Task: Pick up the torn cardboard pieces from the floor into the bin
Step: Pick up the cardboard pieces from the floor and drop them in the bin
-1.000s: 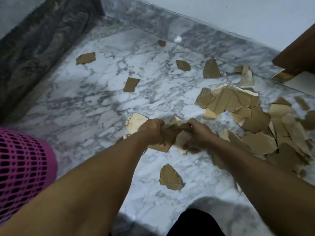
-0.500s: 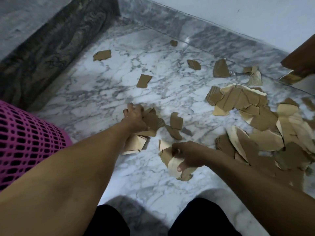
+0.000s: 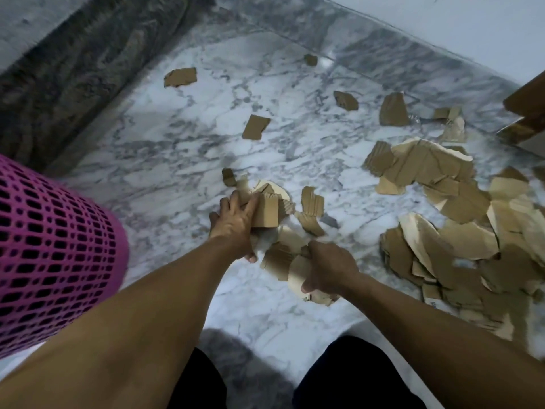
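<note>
Both arms reached forward over the marble floor (image 3: 182, 160), the view looking down past two dark-clad knees at the bottom edge. The left hand (image 3: 236, 222) lay on a small cluster of torn cardboard pieces (image 3: 267, 211), its fingers spread and curled over the top of a folded brown scrap, the thumb tucked low toward the floor; its grip was closed around that scrap. The right hand (image 3: 327, 268), nearer the knees, had its fingers and thumb wrapped round a pale curled piece of cardboard (image 3: 296, 271), held just above or against the floor; which of the two I could not tell. Between the two hands lay more scraps, touching one another.

The pink mesh bin (image 3: 56, 252) stood at the left edge, just beside the left forearm, only its perforated wall in sight. A large heap of cardboard (image 3: 460, 231) spread across the right side of the floor, overlapping sheets with pale and brown faces. Single scraps lay well apart farther off: one near the dark stone skirting (image 3: 73, 78) on the left, one in the middle of the floor, several toward the marble skirting along the far white wall. A brown wooden edge (image 3: 528, 101) cut into the upper right corner.
</note>
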Action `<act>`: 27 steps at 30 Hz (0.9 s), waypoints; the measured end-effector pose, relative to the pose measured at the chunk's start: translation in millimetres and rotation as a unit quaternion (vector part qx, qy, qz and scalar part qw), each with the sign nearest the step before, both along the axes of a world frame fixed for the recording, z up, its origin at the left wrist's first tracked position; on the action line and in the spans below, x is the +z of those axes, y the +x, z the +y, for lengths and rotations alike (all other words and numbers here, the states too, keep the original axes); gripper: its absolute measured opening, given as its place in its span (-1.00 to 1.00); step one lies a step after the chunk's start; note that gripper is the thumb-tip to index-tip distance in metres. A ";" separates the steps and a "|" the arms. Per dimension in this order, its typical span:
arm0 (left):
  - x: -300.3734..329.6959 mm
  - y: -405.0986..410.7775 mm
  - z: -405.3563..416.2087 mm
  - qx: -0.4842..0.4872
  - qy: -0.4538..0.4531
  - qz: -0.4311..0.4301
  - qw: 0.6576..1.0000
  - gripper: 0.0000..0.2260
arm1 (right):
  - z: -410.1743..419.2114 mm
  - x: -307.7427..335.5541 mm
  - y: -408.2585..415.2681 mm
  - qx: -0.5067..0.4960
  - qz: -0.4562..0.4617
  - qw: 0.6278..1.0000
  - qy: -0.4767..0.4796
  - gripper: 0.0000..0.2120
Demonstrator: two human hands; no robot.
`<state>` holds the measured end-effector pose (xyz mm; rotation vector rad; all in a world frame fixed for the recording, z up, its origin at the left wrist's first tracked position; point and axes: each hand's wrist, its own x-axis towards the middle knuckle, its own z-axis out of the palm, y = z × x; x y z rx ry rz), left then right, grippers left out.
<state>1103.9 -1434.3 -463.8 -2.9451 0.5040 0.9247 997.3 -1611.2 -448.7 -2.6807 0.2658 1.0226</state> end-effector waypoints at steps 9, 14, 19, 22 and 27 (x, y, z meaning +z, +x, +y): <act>5.7 23.8 5.1 0.125 -0.190 -0.044 0.973 -0.54 | -26.6 16.3 75.8 -0.057 -0.021 0.997 -0.038 -0.39; 11.0 37.4 8.0 0.256 -0.252 -0.029 0.933 -0.62 | -25.2 12.1 90.9 -0.154 -0.028 0.988 0.013 -0.21; 14.2 44.2 6.5 0.368 -0.356 0.166 0.843 -0.34 | -17.2 9.9 90.5 -0.240 -0.060 0.968 0.036 -0.11; 10.5 40.7 -3.2 0.452 -0.402 0.143 0.783 -0.24 | -12.4 5.8 87.7 -0.249 -0.050 0.967 0.032 -0.12; 5.4 27.0 -19.3 0.373 -0.205 0.029 0.904 -0.27 | -9.2 -5.8 85.0 -0.273 -0.072 0.958 0.046 -0.15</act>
